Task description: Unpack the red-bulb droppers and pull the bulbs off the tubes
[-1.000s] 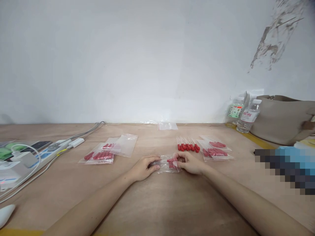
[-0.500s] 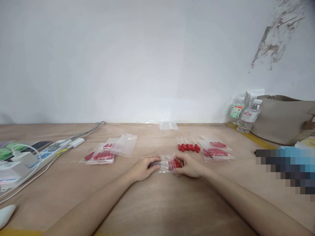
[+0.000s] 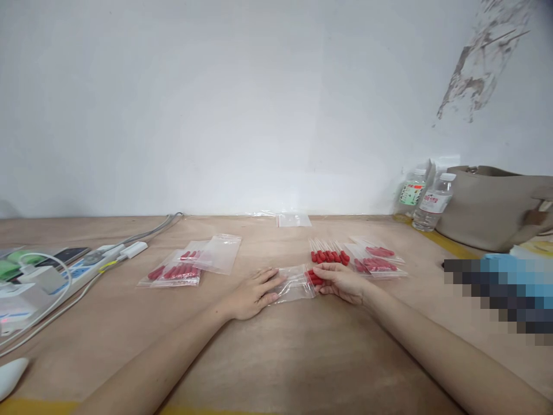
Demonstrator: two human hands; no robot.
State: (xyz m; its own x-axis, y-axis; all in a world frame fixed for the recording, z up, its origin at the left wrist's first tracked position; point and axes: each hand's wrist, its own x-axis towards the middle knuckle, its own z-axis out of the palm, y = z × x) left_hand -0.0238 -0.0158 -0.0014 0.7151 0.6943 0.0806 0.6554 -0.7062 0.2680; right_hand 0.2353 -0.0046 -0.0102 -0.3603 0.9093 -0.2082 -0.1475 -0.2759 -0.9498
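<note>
A clear zip bag (image 3: 295, 286) lies on the table between my hands, with thin pale sticks showing inside it. My left hand (image 3: 252, 293) rests flat on the bag's left end, fingers stretched out and apart. At the bag's right end, my right hand (image 3: 342, 282) is closed around the red ends of several red-tipped sticks (image 3: 313, 278); whether it also grips the bag's edge I cannot tell. Just behind the right hand lies a row of loose red-tipped sticks (image 3: 330, 256), their pale shafts pointing toward the wall.
Filled bags (image 3: 175, 271) lie to the left, partly under a flat clear bag (image 3: 222, 253). More filled bags (image 3: 375, 264) lie to the right. A power strip (image 3: 82, 274) with cables is at far left. Two bottles (image 3: 434, 204) and a handbag (image 3: 492, 207) stand at the back right.
My right hand has moved slightly right and turned, its fingers now over the red ends. The bag lies flatter and more of it shows. My left hand has flattened onto it.
</note>
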